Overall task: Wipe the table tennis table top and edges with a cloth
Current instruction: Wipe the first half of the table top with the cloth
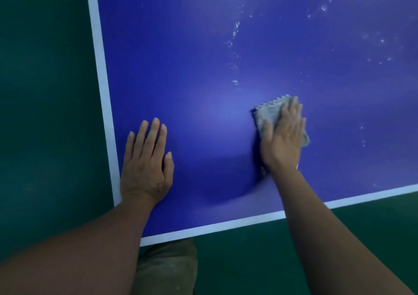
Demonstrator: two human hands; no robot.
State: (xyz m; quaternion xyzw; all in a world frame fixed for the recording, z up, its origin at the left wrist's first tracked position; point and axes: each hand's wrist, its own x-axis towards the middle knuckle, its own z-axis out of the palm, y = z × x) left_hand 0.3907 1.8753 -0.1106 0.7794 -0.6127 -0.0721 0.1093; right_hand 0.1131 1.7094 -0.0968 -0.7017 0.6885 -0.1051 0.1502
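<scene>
A blue tabletop (203, 57) is seen from above, bordered by a white edge line (101, 80) along its left and near sides, with a dark green floor (45, 91) beyond both edges. A grey cloth (269, 114) is pressed flat onto the tabletop by the right hand (282, 136), to the right of the middle of the view and well in from the near edge. The fingers (291, 109) of that hand are laid straight and close together over the cloth, whose zigzag-cut corner is left showing at the upper left of the hand. The left hand (146, 166) is rested palm down on the bare tabletop just beside the left edge line, near the corner, with its fingers extended and holding nothing. White specks (235, 30) are scattered across the far right part of the surface. A brownish trouser leg (167, 267) is visible below the near edge.
</scene>
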